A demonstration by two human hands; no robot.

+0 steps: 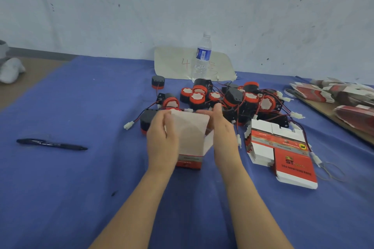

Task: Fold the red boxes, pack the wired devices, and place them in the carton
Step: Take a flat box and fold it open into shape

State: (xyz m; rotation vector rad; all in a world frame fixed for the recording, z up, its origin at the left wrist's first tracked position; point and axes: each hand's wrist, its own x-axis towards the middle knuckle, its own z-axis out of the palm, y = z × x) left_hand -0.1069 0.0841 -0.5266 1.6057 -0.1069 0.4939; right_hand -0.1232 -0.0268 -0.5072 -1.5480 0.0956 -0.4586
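Left hand (162, 137) and right hand (222, 130), both clasped round a red box (192, 137), wired devices (232, 99) heaped behind on the counter (81, 188)

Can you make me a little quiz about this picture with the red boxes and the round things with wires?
1. True or false: the left hand and the right hand both hold the half-folded red box.
2. What lies on the blue cloth to the left of the hands? A. pen B. scissors C. spoon
3. Fill in: the water bottle stands behind the pile of black-and-red ____.
Key: 1 true; 2 A; 3 wired devices.
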